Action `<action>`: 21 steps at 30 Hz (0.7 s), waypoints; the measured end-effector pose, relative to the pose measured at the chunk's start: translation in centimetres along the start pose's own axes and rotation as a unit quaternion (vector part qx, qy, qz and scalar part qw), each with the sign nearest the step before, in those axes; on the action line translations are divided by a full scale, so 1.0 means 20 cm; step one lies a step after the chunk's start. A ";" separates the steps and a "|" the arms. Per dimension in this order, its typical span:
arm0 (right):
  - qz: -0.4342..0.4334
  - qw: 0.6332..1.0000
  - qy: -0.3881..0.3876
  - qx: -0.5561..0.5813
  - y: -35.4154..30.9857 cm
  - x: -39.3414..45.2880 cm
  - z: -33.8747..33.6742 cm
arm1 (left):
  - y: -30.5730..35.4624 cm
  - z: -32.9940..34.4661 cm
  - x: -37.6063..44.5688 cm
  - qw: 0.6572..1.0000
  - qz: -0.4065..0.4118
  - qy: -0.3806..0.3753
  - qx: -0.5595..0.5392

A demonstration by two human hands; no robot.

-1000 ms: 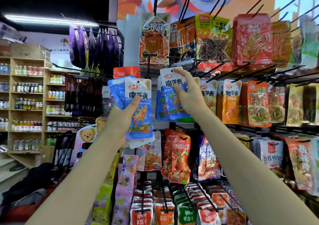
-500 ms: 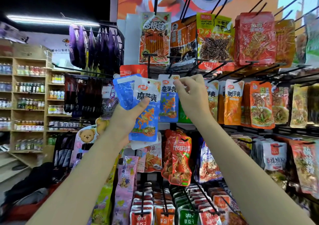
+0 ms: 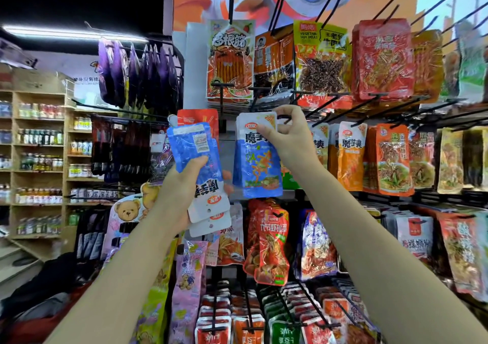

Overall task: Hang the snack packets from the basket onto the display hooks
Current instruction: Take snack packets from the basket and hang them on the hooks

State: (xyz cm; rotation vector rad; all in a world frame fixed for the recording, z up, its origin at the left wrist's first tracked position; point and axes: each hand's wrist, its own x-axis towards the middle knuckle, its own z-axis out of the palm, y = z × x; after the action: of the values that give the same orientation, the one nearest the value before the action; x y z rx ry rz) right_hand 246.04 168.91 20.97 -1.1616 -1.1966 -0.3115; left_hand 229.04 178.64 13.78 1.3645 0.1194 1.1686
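A shop display wall (image 3: 200,69) carries rows of black hooks (image 3: 340,103) loaded with snack packets. At centre, the right hand (image 3: 287,137) pinches the top edge of a blue-and-white packet (image 3: 257,159) just below a hook. To its left, the left hand (image 3: 182,188) grips a fanned stack of blue packets (image 3: 196,156), held upside down. Wooden shelves (image 3: 39,159) of bottles stand far left.

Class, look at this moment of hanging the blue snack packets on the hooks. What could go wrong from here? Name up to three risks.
1. The right hand pinches only the top corner of the blue packet; whether its hole is over the hook cannot be seen, so it may drop.
2. The left hand grips a fanned stack of packets, held upside down; one might slip out.
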 end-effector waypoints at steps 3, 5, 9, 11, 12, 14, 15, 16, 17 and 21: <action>-0.035 0.999 0.003 0.012 -0.01 0.02 0.02 | 0.01 -0.01 -0.02 1.000 0.007 -0.018 -0.012; -0.050 0.998 -0.005 0.024 0.00 0.03 0.03 | 0.01 -0.01 -0.02 1.000 0.009 -0.020 -0.011; -0.074 0.997 -0.001 0.010 0.03 0.05 0.04 | 0.02 -0.02 -0.02 1.000 0.010 -0.015 -0.012; -0.078 0.997 0.006 0.012 0.04 0.07 0.03 | 0.03 -0.01 -0.02 1.000 0.002 -0.019 -0.019; -0.077 0.997 0.011 0.015 0.04 0.07 0.03 | 0.03 -0.01 -0.02 1.000 0.001 -0.021 -0.016; -0.074 0.997 0.020 0.022 0.04 0.08 0.03 | 0.03 -0.01 -0.02 1.000 0.005 -0.024 -0.008; -0.075 0.997 0.022 0.023 0.04 0.08 0.03 | 0.03 0.00 -0.02 1.000 0.008 -0.029 -0.008; -0.076 0.997 0.023 0.018 0.05 0.09 0.03 | 0.03 0.00 -0.02 0.999 0.010 -0.035 -0.010; -0.074 0.997 0.024 0.003 0.06 0.09 0.03 | 0.03 0.01 -0.03 0.999 0.008 -0.041 -0.016; -0.052 0.991 0.010 -0.122 0.10 0.09 0.05 | 0.01 0.01 -0.03 0.998 0.015 -0.052 -0.018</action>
State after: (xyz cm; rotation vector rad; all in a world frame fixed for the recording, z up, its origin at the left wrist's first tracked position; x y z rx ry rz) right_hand 247.74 171.30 21.35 -1.3053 -1.2284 -0.5612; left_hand 228.75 177.97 13.72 1.3972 0.0033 1.1179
